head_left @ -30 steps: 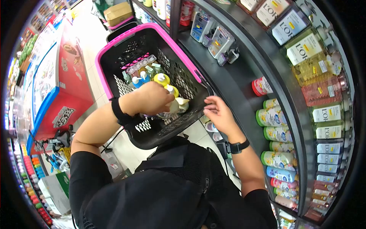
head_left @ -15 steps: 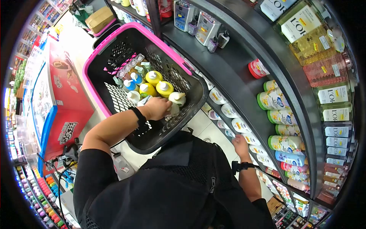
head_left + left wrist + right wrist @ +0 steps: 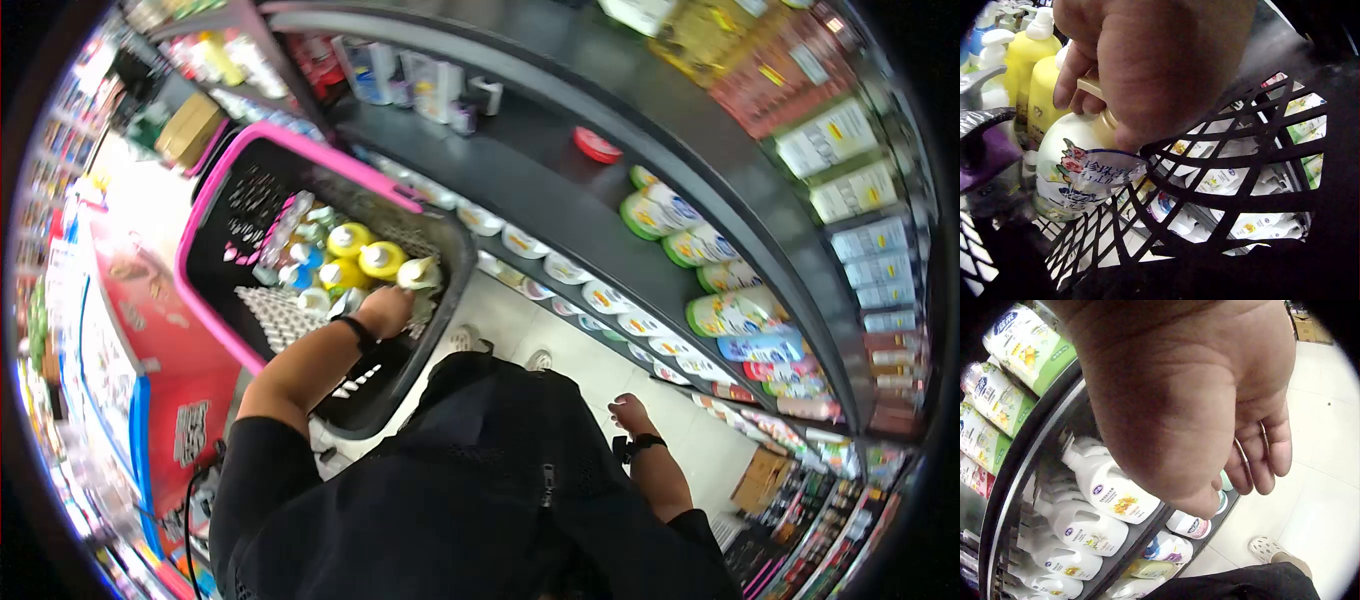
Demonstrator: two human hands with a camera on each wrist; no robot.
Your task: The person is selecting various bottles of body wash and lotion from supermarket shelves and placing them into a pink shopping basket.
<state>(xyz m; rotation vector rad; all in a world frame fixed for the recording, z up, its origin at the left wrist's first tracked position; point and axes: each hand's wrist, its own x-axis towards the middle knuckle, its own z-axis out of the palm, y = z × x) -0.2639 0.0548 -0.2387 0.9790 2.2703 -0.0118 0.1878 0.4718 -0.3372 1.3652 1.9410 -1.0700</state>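
A black basket with a pink rim [image 3: 340, 160] holds yellow, blue and clear pump bottles. Inside it, my left hand [image 3: 385, 312] is down among the bottles near the basket's right side. The left wrist view shows that hand [image 3: 1154, 69] with its fingers curled round the gold-coloured pump neck of a white bottle [image 3: 1075, 150] with a flower label, which stands upright beside yellow bottles [image 3: 1044, 81]. My right hand [image 3: 630, 411] hangs away from the basket, by the lower shelf. In the right wrist view this hand [image 3: 1191, 406] holds nothing, its fingers loosely bent.
Dark shelves [image 3: 500, 185] curve along the right, with green-and-white bottles [image 3: 735, 312] and a row of white bottles [image 3: 1116, 494] lower down. A red freezer [image 3: 185, 370] stands at the left. Pale tiled floor [image 3: 560, 335] and the person's shoes show below the basket.
The head view has turned, so basket and shelves appear shifted left. My right hand has moved from beside the basket's rim down and away from it. My left hand remains in the basket among the bottles.
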